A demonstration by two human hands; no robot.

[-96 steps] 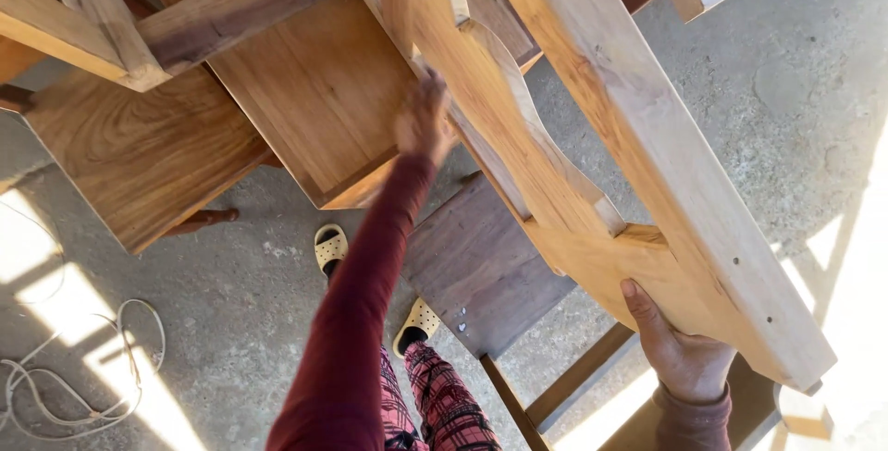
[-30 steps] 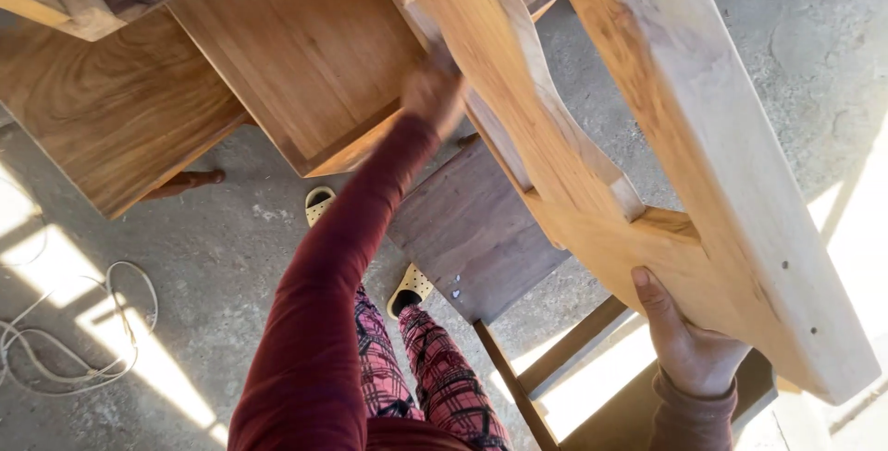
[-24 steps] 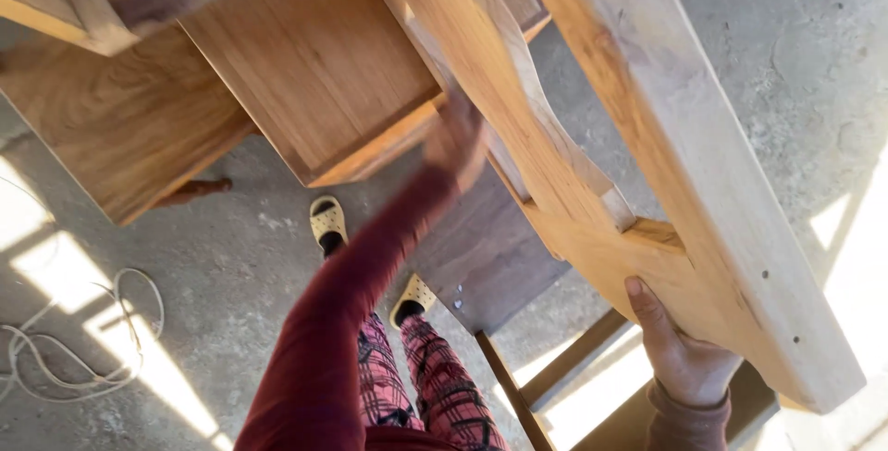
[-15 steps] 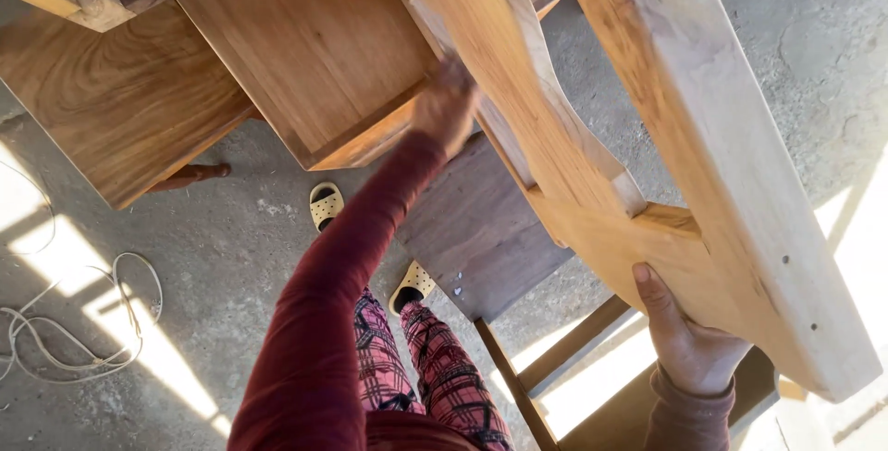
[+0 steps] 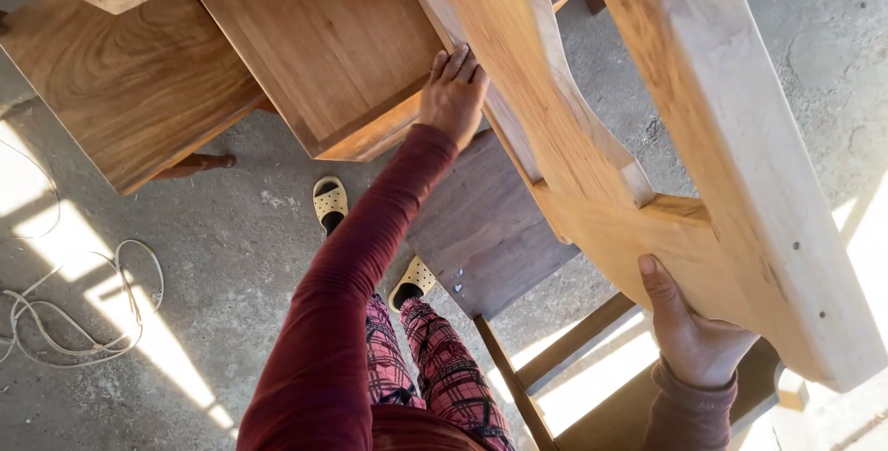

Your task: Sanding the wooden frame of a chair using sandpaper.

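The wooden frame sat raised at an angle in front of the person, above the concrete floor, its thick straight beam running down the right side and a curved rail joined into it. It looked like solid timber: stiff, probably heavy and awkward, smooth-sanded so maybe a bit slick, not fragile. Best holds seemed to be the underside of the beam near the joint, and the edge of the curved rail.

Left hand, arm stretched out in a dark red sleeve, lay with fingers close together and nearly flat against the rail's edge. It pressed or steadied rather than wrapped; not a closed grip.

Right hand cupped the frame from below near the joint, thumb up along the face, the other fingers hidden under the wood, so how far they curled I could not tell. It plainly bore some weight.

Around: flat wooden panels leaned at upper left, a darker board lay below, a loose white cord on the floor, and pale sandals on the person's feet.
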